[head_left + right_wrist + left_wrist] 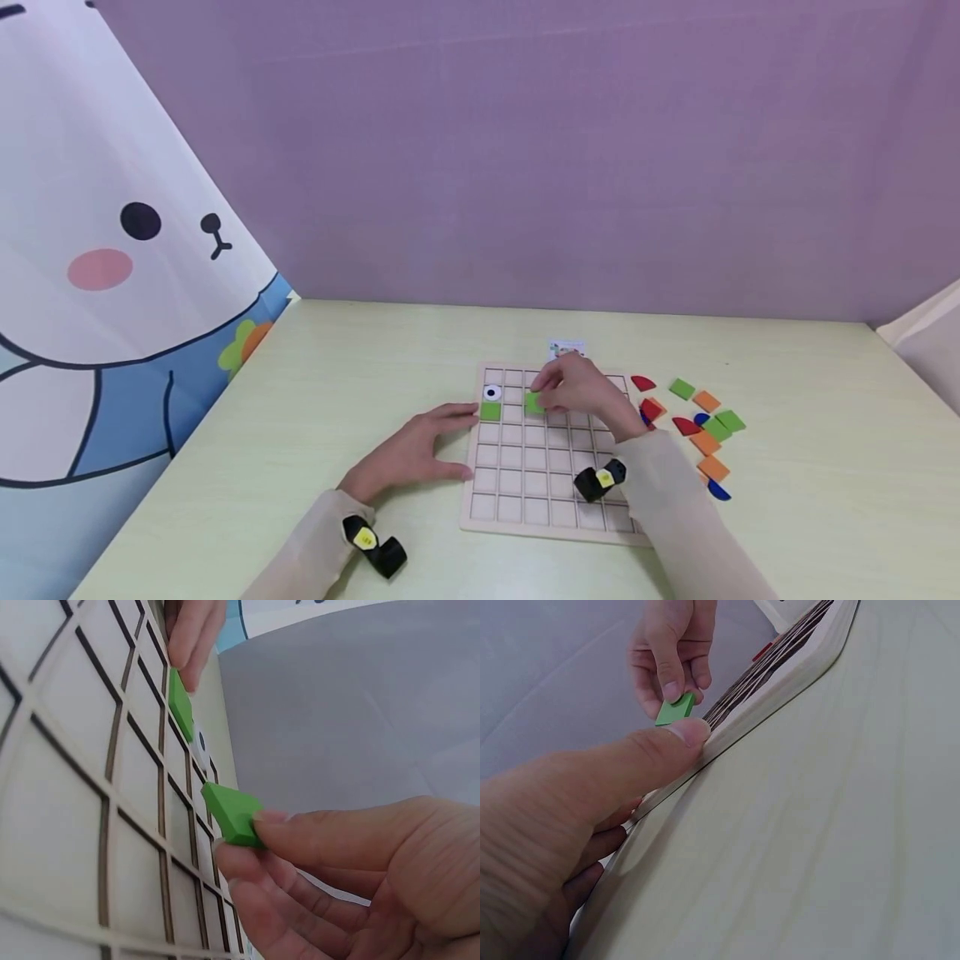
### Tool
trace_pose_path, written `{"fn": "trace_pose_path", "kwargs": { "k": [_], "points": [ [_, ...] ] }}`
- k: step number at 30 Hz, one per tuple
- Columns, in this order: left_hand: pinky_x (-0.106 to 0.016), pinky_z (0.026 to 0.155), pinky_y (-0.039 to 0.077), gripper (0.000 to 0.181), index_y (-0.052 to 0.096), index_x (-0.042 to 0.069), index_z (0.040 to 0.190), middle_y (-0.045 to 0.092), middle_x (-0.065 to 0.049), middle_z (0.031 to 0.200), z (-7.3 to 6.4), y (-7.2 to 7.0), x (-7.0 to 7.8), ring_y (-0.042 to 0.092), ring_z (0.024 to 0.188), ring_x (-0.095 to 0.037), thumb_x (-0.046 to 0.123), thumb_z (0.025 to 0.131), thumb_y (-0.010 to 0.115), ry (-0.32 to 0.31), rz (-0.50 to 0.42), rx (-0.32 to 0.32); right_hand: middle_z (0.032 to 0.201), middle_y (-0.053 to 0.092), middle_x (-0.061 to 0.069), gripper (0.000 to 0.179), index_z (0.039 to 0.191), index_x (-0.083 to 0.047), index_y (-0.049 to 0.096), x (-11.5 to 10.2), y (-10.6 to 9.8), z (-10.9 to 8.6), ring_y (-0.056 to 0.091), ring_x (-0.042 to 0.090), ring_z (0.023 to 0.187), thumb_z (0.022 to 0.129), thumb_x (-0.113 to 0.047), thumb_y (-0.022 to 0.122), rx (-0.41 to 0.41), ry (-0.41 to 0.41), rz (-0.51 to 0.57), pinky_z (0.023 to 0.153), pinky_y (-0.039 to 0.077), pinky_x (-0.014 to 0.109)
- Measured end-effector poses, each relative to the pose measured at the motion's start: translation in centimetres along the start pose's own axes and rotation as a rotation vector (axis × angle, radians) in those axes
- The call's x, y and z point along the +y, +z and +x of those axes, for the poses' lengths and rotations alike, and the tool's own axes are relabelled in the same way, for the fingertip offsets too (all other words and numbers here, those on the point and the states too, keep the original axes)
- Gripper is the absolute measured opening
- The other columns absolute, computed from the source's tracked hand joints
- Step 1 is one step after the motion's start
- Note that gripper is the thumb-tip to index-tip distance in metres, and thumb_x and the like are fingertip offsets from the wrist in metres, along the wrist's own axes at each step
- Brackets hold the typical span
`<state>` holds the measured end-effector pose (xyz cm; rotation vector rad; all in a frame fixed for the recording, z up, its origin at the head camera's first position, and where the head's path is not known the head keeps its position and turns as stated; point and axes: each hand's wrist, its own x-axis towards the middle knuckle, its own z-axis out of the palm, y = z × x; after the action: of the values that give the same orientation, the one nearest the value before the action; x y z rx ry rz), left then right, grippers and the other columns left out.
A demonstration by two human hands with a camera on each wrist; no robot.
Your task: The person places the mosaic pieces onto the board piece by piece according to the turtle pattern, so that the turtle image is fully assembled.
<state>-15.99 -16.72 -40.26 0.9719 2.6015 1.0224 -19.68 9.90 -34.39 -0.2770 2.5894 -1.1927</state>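
A person's right hand (pixel 577 385) pinches a green tile (pixel 232 814) between thumb and fingers over a gridded board (pixel 510 482) on a pale table (pixel 247 467). The tile is tilted above the third column from the left, in the board's far half; whether a corner touches the grid cannot be told. The left hand (pixel 416 450) lies at the board's left edge, its fingers extended and its thumb spread apart from them, the thumb tip touching the rim. In the leftmost column, an eye tile (pixel 491 392) sits in the second cell from the far edge, with a second green tile (pixel 491 412) in the cell just below it, near the left fingertips. To the right of the board, loose pieces lie scattered, some overlapping: red wedges (pixel 642 383), orange squares (pixel 713 468), green squares (pixel 682 388) and blue pieces (pixel 718 491). A small printed card (pixel 566 345) lies just beyond the board's far edge, partly hidden by the right hand. A purple cloth (pixel 570 167) hangs behind.
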Motion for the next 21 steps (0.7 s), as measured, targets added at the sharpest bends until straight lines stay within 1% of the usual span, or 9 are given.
{"fn": "trace_pose_path", "kwargs": {
  "k": [6,13,18,21],
  "points": [
    [-0.048,0.114,0.030,0.075,0.049,0.008,0.139,0.041,-0.004,0.150,-0.1,0.0,0.0,0.036,0.139,-0.028,0.042,0.078,0.076,0.005,0.001,-0.004,0.080,0.063,0.008,0.011,0.094,-0.002,0.070,-0.3,0.7,0.3,0.058,0.015,0.062,0.083,-0.001,0.068,-0.025,0.019,0.024,0.058,0.053,0.026],
    [-0.048,0.113,0.031,0.075,0.049,0.008,0.139,0.041,-0.004,0.149,-0.1,-0.1,0.0,0.036,0.139,-0.028,0.042,0.078,0.076,0.009,0.009,-0.001,0.077,0.064,0.009,0.011,0.092,-0.001,0.070,-0.3,1.3,0.6,0.060,0.016,0.061,0.082,0.002,0.067,-0.040,0.005,0.023,0.057,0.054,0.027],
    [-0.046,0.114,0.030,0.076,0.048,0.010,0.140,0.040,-0.002,0.150,-0.1,0.0,0.1,0.035,0.140,-0.026,0.041,0.077,0.077,-0.009,0.003,-0.005,0.074,0.065,0.008,0.011,0.089,-0.001,0.070,-0.6,1.7,0.8,0.060,0.015,0.060,0.081,0.003,0.066,-0.043,0.023,0.032,0.056,0.053,0.026],
    [-0.046,0.114,0.030,0.075,0.049,0.011,0.140,0.040,0.000,0.150,-0.1,0.0,0.1,0.034,0.140,-0.025,0.040,0.077,0.077,-0.022,-0.004,-0.008,0.074,0.066,0.006,0.010,0.088,-0.002,0.070,-0.7,2.1,0.9,0.059,0.014,0.059,0.080,0.003,0.067,-0.041,0.033,0.017,0.055,0.051,0.024]
  ]
}}
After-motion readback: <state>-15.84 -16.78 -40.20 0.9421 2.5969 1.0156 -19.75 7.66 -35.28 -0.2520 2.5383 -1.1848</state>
